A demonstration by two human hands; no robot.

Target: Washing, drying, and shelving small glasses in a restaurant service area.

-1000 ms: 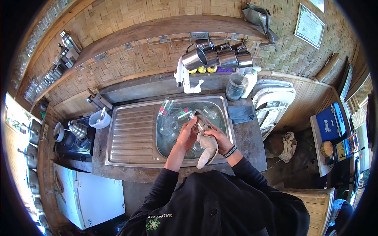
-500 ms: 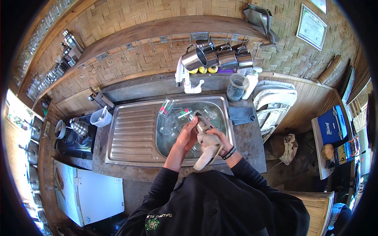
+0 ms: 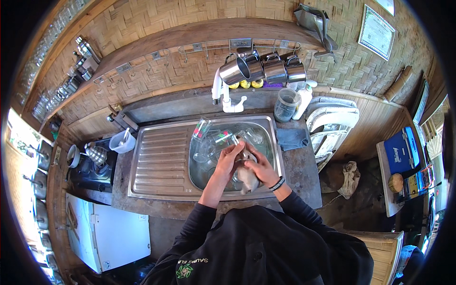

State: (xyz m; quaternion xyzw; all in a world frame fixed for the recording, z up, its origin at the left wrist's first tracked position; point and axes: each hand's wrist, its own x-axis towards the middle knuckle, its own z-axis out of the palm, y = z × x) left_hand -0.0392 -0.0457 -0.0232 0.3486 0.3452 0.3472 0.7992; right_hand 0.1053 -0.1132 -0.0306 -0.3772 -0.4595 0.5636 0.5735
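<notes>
Both hands are over the sink basin (image 3: 191,178). My left hand (image 3: 229,159) is closed around a small shiny metal vessel (image 3: 234,139), mostly covered by fingers, so its exact kind does not show. With my right hand (image 3: 264,172) I grip a beige cloth (image 3: 249,180) pressed against the vessel, its loose end hanging below my fingers. Beyond the hands, several clear drinking glasses lie in the basin; one glass (image 3: 202,128) with red and green marks leans at the far left rim, and another (image 3: 222,137) lies tilted close to my left fingers.
A white tap (image 3: 232,105) stands behind the basin, with steel mugs (image 3: 273,71) hanging above it. The ribbed drainboard (image 3: 159,164) extends left. To the right are a dark folded cloth (image 3: 292,138), a clear jar (image 3: 286,105) and a white bottle (image 3: 303,103).
My right hand has moved up and closer to my left, bringing the cloth over the metal vessel. The cloth is now bunched lower down, and less of the vessel shows.
</notes>
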